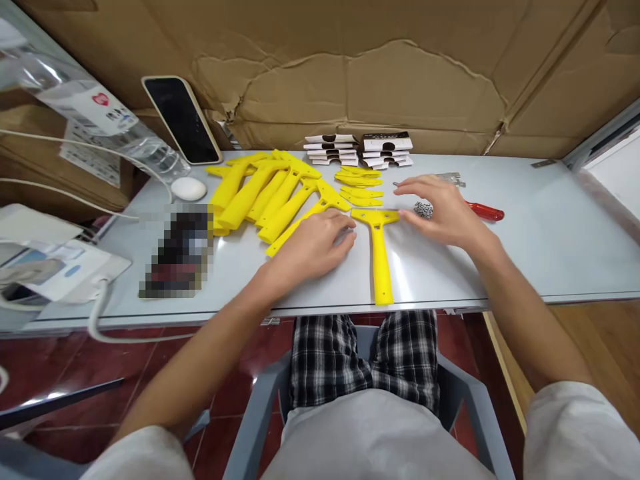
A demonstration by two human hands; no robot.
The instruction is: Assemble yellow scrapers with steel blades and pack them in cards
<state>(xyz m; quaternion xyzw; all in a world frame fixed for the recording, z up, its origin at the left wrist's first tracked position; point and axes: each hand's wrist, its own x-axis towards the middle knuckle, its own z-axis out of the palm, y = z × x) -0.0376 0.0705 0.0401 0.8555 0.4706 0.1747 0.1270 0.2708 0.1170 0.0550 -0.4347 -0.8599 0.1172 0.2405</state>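
Observation:
A yellow T-shaped scraper handle (381, 260) lies on the table in front of me, its wide head away from me. My left hand (320, 243) rests to its left, fingers loosely bent and apart, with nothing visible in it. Over the table on the right, my right hand (440, 210) is open, thumb and forefinger spread near the right end of the scraper's head. Beneath this hand shows a small heap of screws (423, 210), partly covered. A red-handled tool (485, 211) sticks out behind the right wrist, and several yellow strips (361, 195) lie beyond the scraper.
Several yellow scraper handles (273, 193) are piled at the left. Folded white-and-black packets (387, 143) stand against the cardboard (370, 87). Thin metal pieces (451, 179) lie behind my right hand. A phone (183, 120), bottle (100, 110), white charger (107, 263) and cables occupy the left side.

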